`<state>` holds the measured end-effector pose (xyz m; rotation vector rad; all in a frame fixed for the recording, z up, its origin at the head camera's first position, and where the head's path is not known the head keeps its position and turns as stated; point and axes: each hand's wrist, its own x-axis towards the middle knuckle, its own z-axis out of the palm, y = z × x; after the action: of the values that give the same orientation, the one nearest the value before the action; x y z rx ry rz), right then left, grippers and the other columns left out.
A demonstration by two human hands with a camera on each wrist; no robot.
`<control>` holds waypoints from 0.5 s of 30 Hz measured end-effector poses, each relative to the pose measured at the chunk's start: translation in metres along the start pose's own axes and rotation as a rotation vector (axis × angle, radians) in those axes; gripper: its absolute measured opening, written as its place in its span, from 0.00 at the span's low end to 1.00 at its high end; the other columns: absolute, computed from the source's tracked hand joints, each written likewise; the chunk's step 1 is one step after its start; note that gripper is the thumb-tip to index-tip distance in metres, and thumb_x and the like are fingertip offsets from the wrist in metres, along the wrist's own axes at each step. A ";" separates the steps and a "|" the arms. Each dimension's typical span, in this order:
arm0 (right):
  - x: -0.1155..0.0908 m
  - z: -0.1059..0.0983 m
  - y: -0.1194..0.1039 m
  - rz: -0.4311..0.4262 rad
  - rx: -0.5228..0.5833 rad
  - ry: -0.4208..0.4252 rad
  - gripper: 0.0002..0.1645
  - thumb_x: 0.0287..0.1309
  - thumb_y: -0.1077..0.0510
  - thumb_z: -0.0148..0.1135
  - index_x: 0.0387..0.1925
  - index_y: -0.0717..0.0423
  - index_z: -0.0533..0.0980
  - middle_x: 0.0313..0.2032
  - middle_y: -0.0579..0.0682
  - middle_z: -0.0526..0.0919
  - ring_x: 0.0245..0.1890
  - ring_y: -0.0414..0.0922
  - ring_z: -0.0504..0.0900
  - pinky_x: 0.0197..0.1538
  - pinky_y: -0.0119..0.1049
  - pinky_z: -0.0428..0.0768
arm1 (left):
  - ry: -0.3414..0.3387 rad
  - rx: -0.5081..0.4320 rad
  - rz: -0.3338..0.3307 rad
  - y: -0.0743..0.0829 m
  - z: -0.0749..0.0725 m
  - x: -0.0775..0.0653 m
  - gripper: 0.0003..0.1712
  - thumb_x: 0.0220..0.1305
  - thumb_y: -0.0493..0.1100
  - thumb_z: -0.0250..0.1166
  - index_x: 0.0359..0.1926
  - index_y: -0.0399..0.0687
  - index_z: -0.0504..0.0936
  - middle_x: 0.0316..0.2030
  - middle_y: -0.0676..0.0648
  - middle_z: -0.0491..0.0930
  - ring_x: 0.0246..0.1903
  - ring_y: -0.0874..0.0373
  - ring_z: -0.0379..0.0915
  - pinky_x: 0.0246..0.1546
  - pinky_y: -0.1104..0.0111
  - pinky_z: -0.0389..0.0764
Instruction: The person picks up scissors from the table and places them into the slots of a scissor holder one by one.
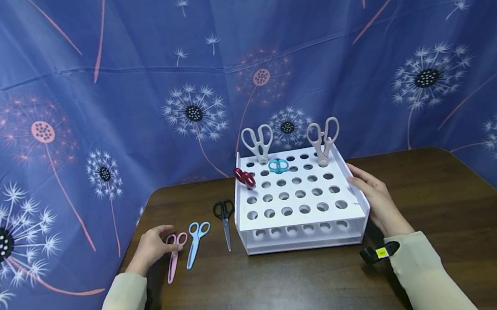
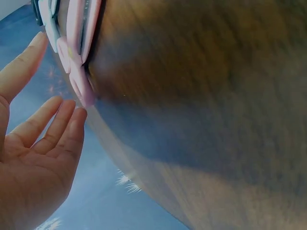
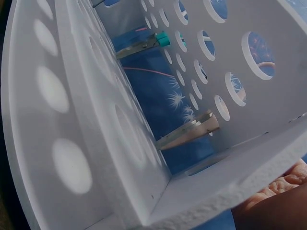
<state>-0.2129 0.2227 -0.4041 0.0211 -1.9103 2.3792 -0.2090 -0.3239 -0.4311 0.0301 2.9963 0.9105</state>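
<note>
My left hand (image 1: 152, 247) is at the handles of pink scissors (image 1: 174, 260) lying on the table. In the left wrist view its fingers are spread, with the thumb apart, near the pink handle loops (image 2: 81, 86). Light blue scissors (image 1: 196, 245) and black scissors (image 1: 225, 224) lie to its right. My right hand (image 1: 380, 201) grips the right side panel of a white rack (image 1: 301, 218) with rows of round holes; its thumb laps the panel's edge. In the rack stand white scissors (image 1: 258, 143), beige scissors (image 1: 322, 141), teal scissors (image 1: 279, 166) and dark red scissors (image 1: 245, 178).
The brown wooden table (image 1: 301, 292) has a rounded far edge. Right behind it hangs a blue cloth (image 1: 337, 88) with dandelion prints. Through the rack's side, the right wrist view shows blades hanging below the upper board (image 2: 288, 143).
</note>
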 end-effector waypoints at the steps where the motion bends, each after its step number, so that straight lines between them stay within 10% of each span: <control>1: 0.000 0.000 0.000 -0.004 0.001 -0.003 0.36 0.65 0.53 0.59 0.71 0.56 0.62 0.47 0.32 0.80 0.43 0.29 0.79 0.43 0.22 0.79 | -0.001 0.005 -0.003 -0.001 0.001 0.000 0.39 0.44 0.45 0.79 0.57 0.33 0.77 0.52 0.32 0.80 0.54 0.38 0.75 0.54 0.48 0.73; 15: 0.000 -0.001 0.000 0.023 -0.047 0.014 0.37 0.65 0.50 0.60 0.72 0.54 0.61 0.53 0.34 0.75 0.46 0.29 0.76 0.45 0.20 0.77 | -0.002 0.017 -0.007 -0.005 0.006 0.001 0.40 0.42 0.44 0.80 0.56 0.32 0.77 0.51 0.31 0.79 0.52 0.38 0.75 0.53 0.48 0.74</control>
<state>-0.2126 0.2231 -0.4045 -0.0206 -1.9693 2.3416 -0.2096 -0.3247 -0.4393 0.0212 3.0009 0.8838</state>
